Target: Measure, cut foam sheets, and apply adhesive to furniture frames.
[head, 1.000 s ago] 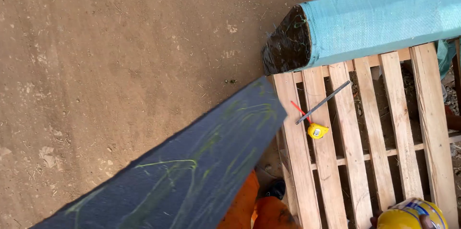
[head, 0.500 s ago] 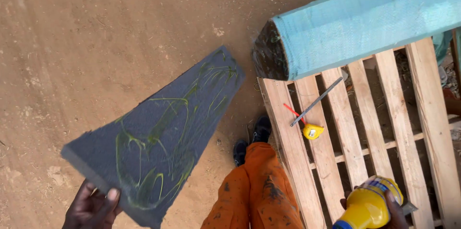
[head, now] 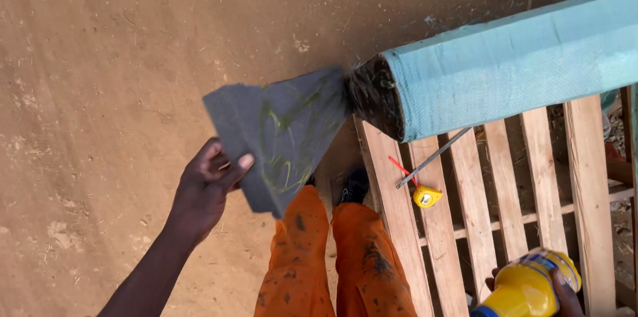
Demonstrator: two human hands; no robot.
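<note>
Dark grey, wedge-shaped panel piece streaked with green scribbles (head: 282,134) hangs over the bare dirt ground (head: 100,44), pinched at its lower edge by the left hand (head: 206,187), thumb on top and fingers clenched beneath; a firmer, fuller grip would steady so wide a piece. Right hand (head: 561,290) grasps a yellow can (head: 528,284) above the wooden slat pallet (head: 478,224), where a teal fabric roll (head: 505,64), yellow tape measure (head: 426,196) and thin metal rod (head: 433,157) crowd the surface beside the orange trouser legs (head: 332,257).

- A wooden pallet (head: 585,177) of pale slats lies on the brown dirt ground (head: 100,58).
- A big roll wrapped in teal woven sheeting (head: 505,68) rests across the pallet's far end.
- A yellow tape measure (head: 426,196) sits on a slat, just beside a thin metal rod (head: 433,157).
</note>
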